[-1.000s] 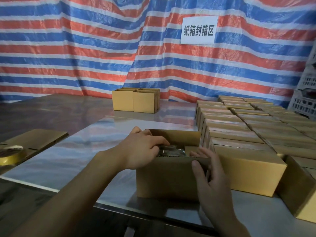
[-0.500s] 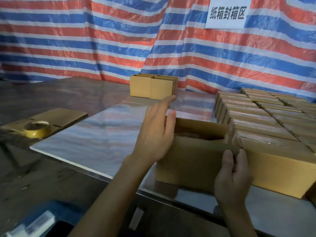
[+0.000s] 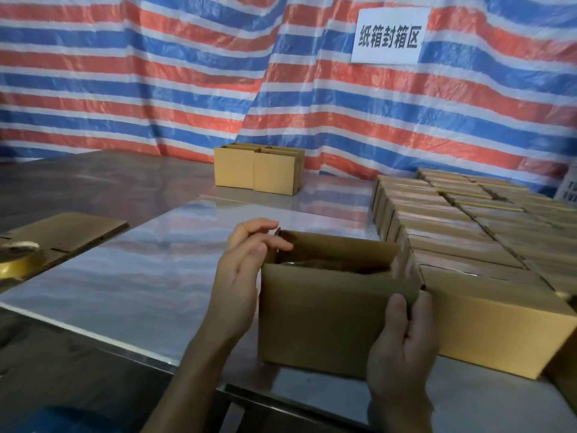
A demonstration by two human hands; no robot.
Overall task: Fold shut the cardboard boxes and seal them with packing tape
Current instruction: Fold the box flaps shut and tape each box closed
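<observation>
An open brown cardboard box (image 3: 318, 314) stands near the table's front edge, its long front and back flaps upright and dark contents just visible inside. My left hand (image 3: 243, 270) is at the box's left end with fingers relaxed and spread, their tips reaching over the top left corner. My right hand (image 3: 402, 345) grips the box's near right corner, thumb on the front face and fingers wrapped round the side. A yellow roll of packing tape (image 3: 12, 264) lies at the far left.
The steel table (image 3: 140, 276) carries rows of several closed boxes (image 3: 468, 232) pressed against the open box's right side. Two more boxes (image 3: 259, 173) stand at the back centre. Flattened cardboard (image 3: 71, 232) lies under the tape. A striped tarp hangs behind.
My left hand has dropped from flat against the box's left side to its top left corner. The front flap now stands upright. My right hand keeps its grip on the near right corner.
</observation>
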